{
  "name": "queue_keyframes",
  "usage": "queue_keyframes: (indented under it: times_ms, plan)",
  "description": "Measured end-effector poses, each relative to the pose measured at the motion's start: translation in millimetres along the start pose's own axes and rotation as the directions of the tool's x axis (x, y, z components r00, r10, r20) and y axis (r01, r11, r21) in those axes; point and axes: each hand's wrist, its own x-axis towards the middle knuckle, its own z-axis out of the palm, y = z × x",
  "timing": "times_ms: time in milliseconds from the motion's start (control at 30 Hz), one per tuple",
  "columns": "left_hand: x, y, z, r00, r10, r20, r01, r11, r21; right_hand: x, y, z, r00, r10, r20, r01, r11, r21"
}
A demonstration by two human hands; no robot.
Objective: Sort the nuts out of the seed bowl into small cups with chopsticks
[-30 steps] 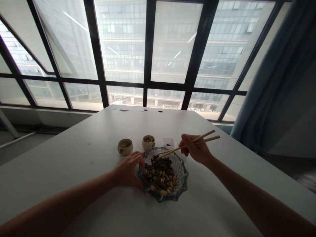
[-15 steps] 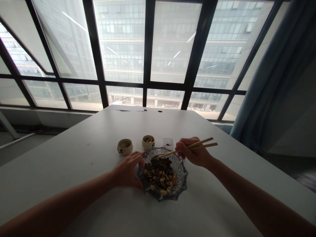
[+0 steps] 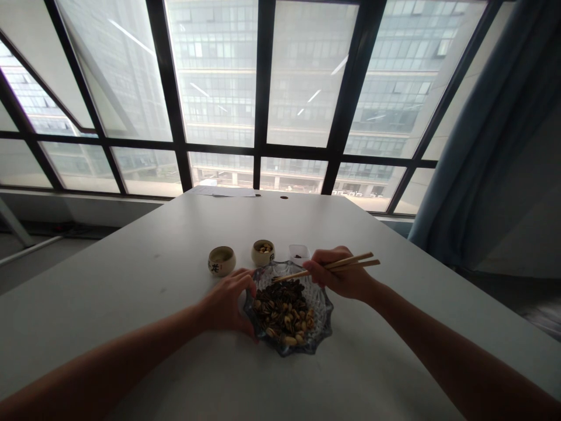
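A scalloped glass bowl [image 3: 322, 318] holds dark seeds [image 3: 289, 292] at its far side and pale pistachios [image 3: 295, 327] nearer me. My left hand [image 3: 232, 298] grips the bowl's left rim, thumb and fingers on either side of the wall. In my right hand [image 3: 339, 272] is a pair of wooden chopsticks [image 3: 353, 261], their tips down at the dark seeds by the far left of the bowl. Whether a seed is pinched between the tips is too small to tell.
Behind the bowl stand a small beige cup [image 3: 222, 261] with dark lettering, a second such cup [image 3: 263, 253] holding nuts, and a clear plastic box [image 3: 299, 253] with a few dark bits. White paper [image 3: 223, 191] lies at the table's far end, by the windows.
My right hand has shifted slightly left and down, and the chopsticks have drawn closer together over the dark seeds. My left hand and the bowl stay put.
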Motion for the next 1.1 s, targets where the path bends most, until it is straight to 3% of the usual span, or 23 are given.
queue_keyframes:
  times_ms: [200, 333, 467, 833, 933, 1100]
  plan:
    - [-0.9, -0.2, 0.3, 1.000, 0.008, 0.001, -0.008, 1.000, -0.007, -0.6, 1.0, -0.9, 0.987, 0.119, -0.111, -0.109, 0.990, 0.091]
    - [-0.6, 0.7, 0.3, 1.000, 0.012, -0.002, -0.012, 1.000, -0.013, 2.9, 10.8, -7.8, 0.918, 0.311, -0.248, -0.231, 0.924, 0.304]
    - [1.0, 2.4, -0.9, 1.000, 0.013, 0.013, -0.013, 0.999, -0.035, 7.6, 22.2, -16.5, 0.856, 0.422, -0.298, -0.267, 0.855, 0.444]
    - [1.2, 1.8, -0.3, 1.000, 0.005, 0.016, -0.005, 0.999, -0.033, 7.2, 30.8, -24.4, 0.841, 0.456, -0.291, -0.251, 0.806, 0.535]
    - [1.1, 1.2, 0.1, 1.000, 0.005, 0.017, -0.004, 0.999, -0.040, 5.5, 44.1, -42.8, 0.820, 0.443, -0.363, -0.188, 0.807, 0.560]
    - [0.6, 1.2, -0.3, 1.000, 0.008, 0.015, -0.008, 1.000, -0.028, -8.3, 88.5, -84.2, 0.749, 0.437, -0.498, -0.096, 0.816, 0.570]
